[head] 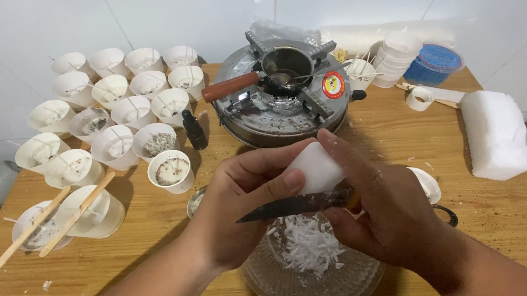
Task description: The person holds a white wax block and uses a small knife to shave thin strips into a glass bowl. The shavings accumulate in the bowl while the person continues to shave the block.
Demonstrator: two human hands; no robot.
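We grip a white wax block (315, 166) in our left hand (242, 209), while our right hand (387, 213) is clenched on a dark knife (296, 205). The blade lies crosswise just under the block, above the glass bowl (354, 281) of shavings (307, 245) at the bench's (507, 213) near edge. A round red label (333, 85) marks the stove (282, 99) behind.

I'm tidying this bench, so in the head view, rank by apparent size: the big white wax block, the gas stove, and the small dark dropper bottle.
1. Gas stove
2. Big white wax block
3. Dark dropper bottle, clearly the smallest
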